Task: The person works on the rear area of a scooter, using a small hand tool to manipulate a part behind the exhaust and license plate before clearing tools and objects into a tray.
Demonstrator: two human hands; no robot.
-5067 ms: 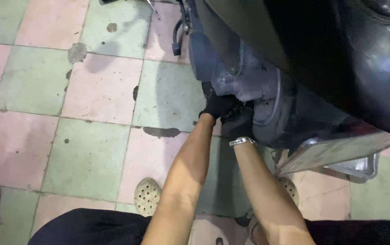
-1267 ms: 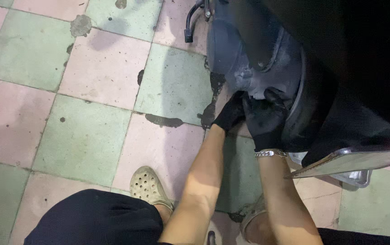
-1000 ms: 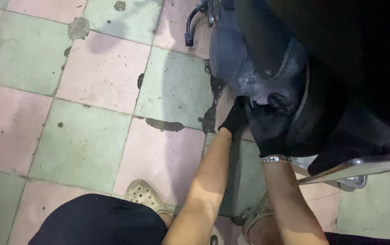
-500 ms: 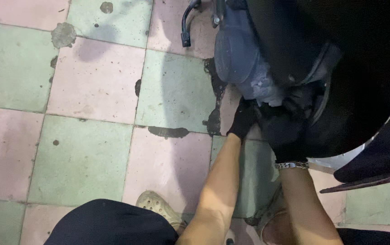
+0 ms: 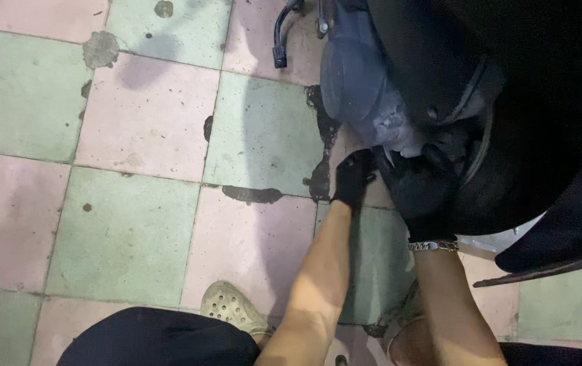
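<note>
Both of my hands wear black gloves and reach under a dark scooter point(image 5: 508, 102) at the upper right. My left hand point(image 5: 353, 177) has curled fingers that touch the lower edge of the grey engine casing point(image 5: 359, 88). Just to its right, my right hand point(image 5: 418, 196) presses into the dark gap between the casing and the black wheel guard. A silver bracelet point(image 5: 433, 245) sits on that wrist. Shadow and the dark gloves hide the fingertips, so any small part or tool in them is not visible.
The floor is worn pink and green tiles point(image 5: 128, 224) with dark oil stains point(image 5: 254, 194) near the engine. A black kick lever point(image 5: 279, 41) sticks out at the top. My beige perforated shoe point(image 5: 231, 306) and dark trouser leg point(image 5: 155, 339) are at the bottom.
My view has swung, so the scooter now sits higher and further right. Both gloved hands stay at the underside of the engine casing, the right one deeper in the gap.
</note>
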